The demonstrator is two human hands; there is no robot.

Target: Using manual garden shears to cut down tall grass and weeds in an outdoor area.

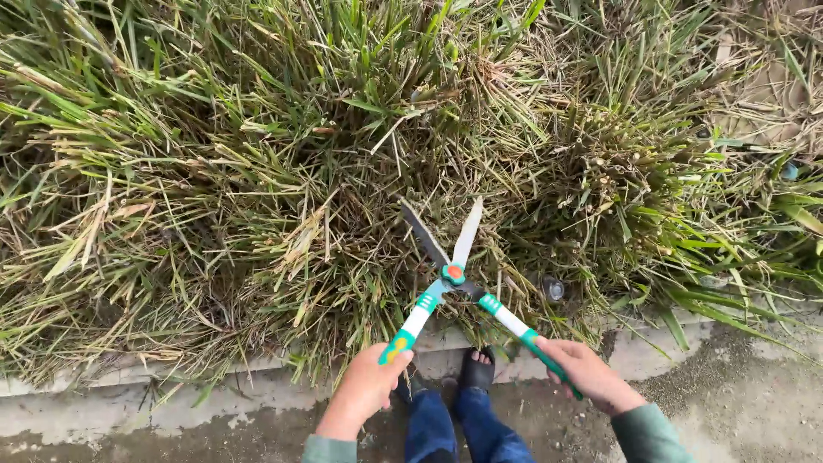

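I hold a pair of garden shears (452,273) with white and green handles and an orange pivot. My left hand (370,384) grips the left handle near its end. My right hand (585,372) grips the right handle. The two blades are spread apart in a narrow V and point up into a thick clump of long green and dry yellow grass (343,154). The blade tips lie among the grass stems.
A concrete kerb (651,347) runs along the front of the grass bed, with wet gritty pavement (754,403) below it. My legs in blue trousers and a dark sandal (477,373) stand between my hands. A small dark round object (554,288) lies in the grass right of the shears.
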